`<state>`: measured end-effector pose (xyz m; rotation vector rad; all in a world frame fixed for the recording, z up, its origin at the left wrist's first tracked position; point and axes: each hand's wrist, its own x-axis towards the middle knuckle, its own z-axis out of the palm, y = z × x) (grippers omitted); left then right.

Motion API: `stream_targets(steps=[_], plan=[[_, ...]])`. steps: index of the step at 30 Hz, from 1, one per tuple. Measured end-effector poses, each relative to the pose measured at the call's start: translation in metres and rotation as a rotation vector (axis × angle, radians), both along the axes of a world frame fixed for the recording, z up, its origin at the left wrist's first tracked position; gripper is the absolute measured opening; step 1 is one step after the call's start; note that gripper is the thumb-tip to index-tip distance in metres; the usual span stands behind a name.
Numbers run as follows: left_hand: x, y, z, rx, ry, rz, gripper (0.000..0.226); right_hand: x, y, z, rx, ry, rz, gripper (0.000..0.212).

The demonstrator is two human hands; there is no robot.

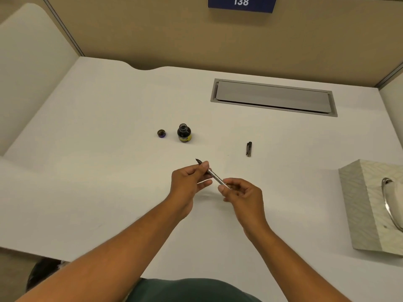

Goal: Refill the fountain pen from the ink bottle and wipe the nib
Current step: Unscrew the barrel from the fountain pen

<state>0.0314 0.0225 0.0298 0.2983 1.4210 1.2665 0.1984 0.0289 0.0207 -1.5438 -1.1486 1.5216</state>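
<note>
White desk (109,171), head view. Fountain pen (214,176): uncapped, held above the desk near centre, nib pointing far-left. Left hand (189,182): fingers closed on the pen's nib end. Right hand (242,195): fingertips pinched on the pen's rear end. Ink bottle (184,133): open, upright, beyond the hands. Bottle cap (161,133): just left of the bottle. Pen cap (249,149): lying far-right of the hands. Tissue box (375,205): right edge.

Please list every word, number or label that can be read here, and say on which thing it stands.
"138": white digits on the blue sign on the partition at the back.
Yellow label on the ink bottle: too small and blurred to read.
No other text shows.
</note>
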Motion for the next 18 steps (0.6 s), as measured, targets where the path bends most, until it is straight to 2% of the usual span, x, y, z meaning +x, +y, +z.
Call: stream_targets(steps=[3,6,8,11,12,15,18], plan=[[-0.001,0.002,0.001,0.015,-0.006,0.01,0.021,-0.002,0.0,0.003,-0.088,0.107,0.029,0.023],[0.0,0.002,0.001,0.013,-0.007,0.031,0.024,-0.001,-0.001,0.003,-0.006,0.069,-0.006,0.005],[0.0,0.002,0.001,0.011,-0.022,0.045,0.024,-0.003,0.001,0.004,-0.025,0.116,-0.023,0.011],[0.001,0.001,0.001,0.019,-0.04,0.042,0.024,-0.007,0.005,0.007,-0.189,0.205,-0.017,0.022],[0.001,0.001,0.001,0.017,-0.039,0.043,0.024,-0.008,0.005,0.007,-0.191,0.202,-0.008,0.024],[0.0,0.001,0.002,0.01,-0.033,0.067,0.02,-0.009,0.005,0.008,-0.078,0.165,-0.02,0.006],[-0.001,0.001,0.002,0.008,-0.044,0.087,0.02,-0.012,0.008,0.007,-0.122,0.192,-0.014,0.015]])
